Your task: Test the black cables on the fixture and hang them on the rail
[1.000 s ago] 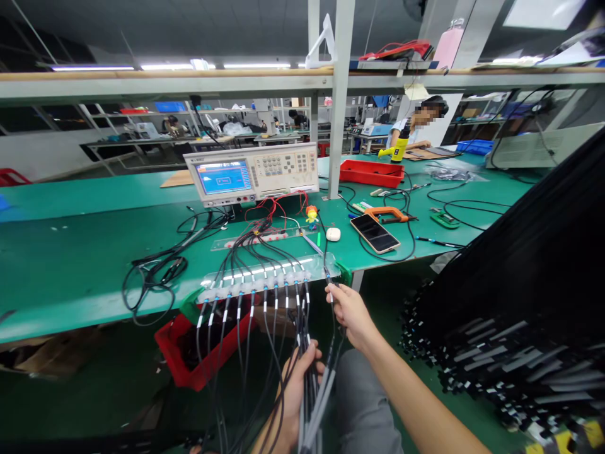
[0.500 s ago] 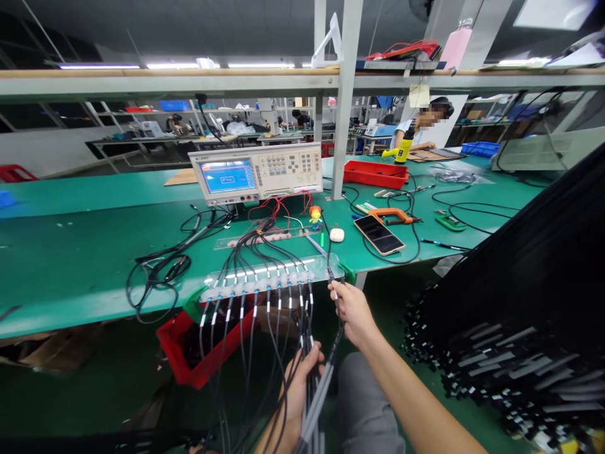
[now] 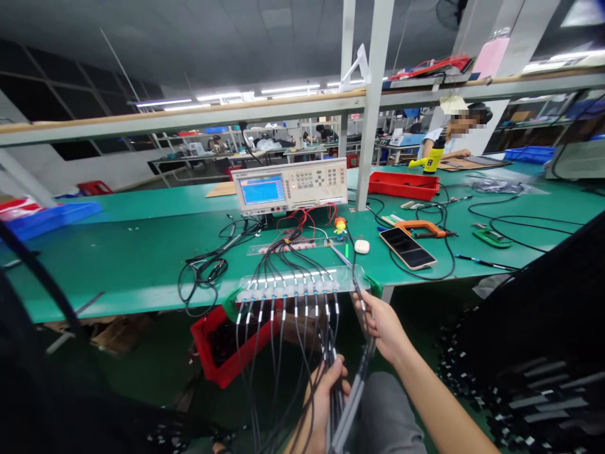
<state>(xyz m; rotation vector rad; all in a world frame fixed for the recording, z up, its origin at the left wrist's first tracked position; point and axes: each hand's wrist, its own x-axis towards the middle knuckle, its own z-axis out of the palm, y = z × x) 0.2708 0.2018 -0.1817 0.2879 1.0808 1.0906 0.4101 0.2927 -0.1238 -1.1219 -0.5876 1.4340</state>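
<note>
Cables held in both hands below the clear strip

In the head view, a row of black cables with white bands hangs from the clear strip at the front edge of the green table. The left hand is below the strip, its fingers curled closed around a bundle of cables, thumb uppermost. The right hand is higher, near the strip's right end, with thumb and forefinger pinched on a dark cable; its other fingers are bent.

Behind the strip, thin wires run towards a tester with a lit blue screen. A small toy, a white case, a phone and an orange clamp lie to the right on the table, with a red tray farther back. A red bin is below the table's front edge, left of the left hand. Across the table, at the far right, is another person, beside a yellow-and-black bottle.
</note>
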